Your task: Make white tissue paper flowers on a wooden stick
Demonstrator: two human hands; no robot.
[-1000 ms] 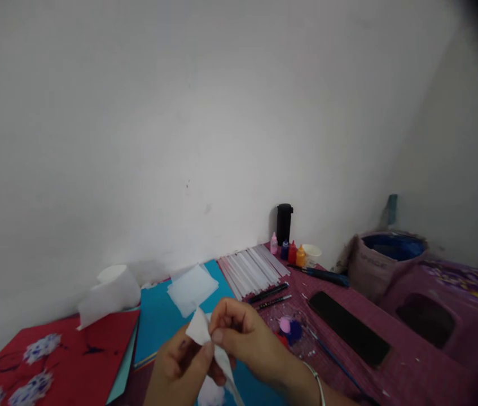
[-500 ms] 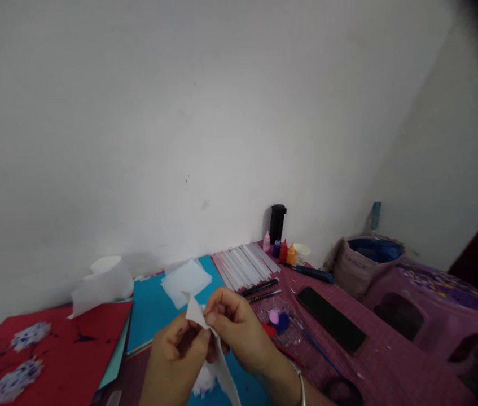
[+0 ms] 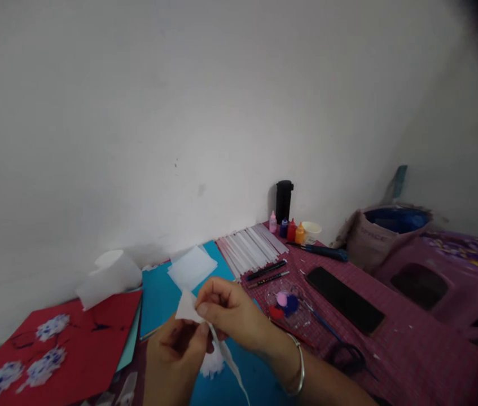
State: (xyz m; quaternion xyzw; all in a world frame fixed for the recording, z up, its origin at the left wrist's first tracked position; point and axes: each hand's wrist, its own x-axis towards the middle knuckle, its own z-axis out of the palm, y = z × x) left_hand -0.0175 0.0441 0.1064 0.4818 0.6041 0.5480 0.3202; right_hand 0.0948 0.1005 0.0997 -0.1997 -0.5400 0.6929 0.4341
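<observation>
Between both hands is a white strip of tissue paper (image 3: 188, 307), its thin tail hanging down toward the lower right. My left hand (image 3: 175, 355) pinches it from below, thumb against fingers. My right hand (image 3: 232, 316), with a bangle at the wrist, pinches the strip from the other side. Under the hands lies a blue sheet (image 3: 242, 378) with a torn white paper piece (image 3: 212, 362) on it, partly covered by the strip and fingers. Behind the hands, a stack of white tissue squares (image 3: 192, 266) rests on the blue sheet's far part.
Left is a red sheet (image 3: 95, 349) with blue-spotted white blossoms, beside a tissue roll (image 3: 115, 270). Right are white strips (image 3: 251, 248), pens (image 3: 268, 270), a paint palette (image 3: 283, 304), a brush (image 3: 323, 321), a black phone-like slab (image 3: 344, 299), paint bottles (image 3: 292, 230) and a black flask (image 3: 283, 202).
The view has shifted, so the tabletop sits somewhat further right and higher on the right side. The strip's top is turned to show a broader face, and its tail looks thinner and more twisted.
</observation>
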